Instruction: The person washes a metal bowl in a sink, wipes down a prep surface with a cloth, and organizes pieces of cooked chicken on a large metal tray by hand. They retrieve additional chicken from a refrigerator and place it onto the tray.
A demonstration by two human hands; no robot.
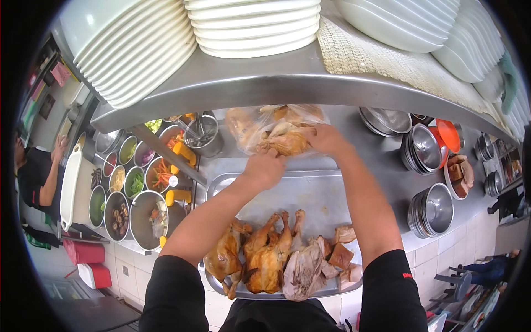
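Both my arms reach forward over a metal tray [321, 191] to a clear plastic bag [316, 115] of cooked chicken on the steel counter under the shelf. My left hand [266, 165] is closed on the bag's near edge, beside a chicken piece [287, 141] that shows at the opening. At the bag's right side my right hand [327, 139] grips the plastic, its fingertips partly hidden. Along the tray's near side lie a whole roast chicken [264, 260], another roast chicken [224, 252] to its left, pale cooked meat [303, 271] and browned meat chunks [341, 255].
A steel shelf [265, 91] with stacked white plates [251, 27] overhangs the counter. Round containers of cut vegetables [161, 172] and yellow-topped bottles [178, 196] stand left. Nested metal bowls [437, 207] and an orange bowl [447, 135] sit right. Another person [41, 171] is at far left.
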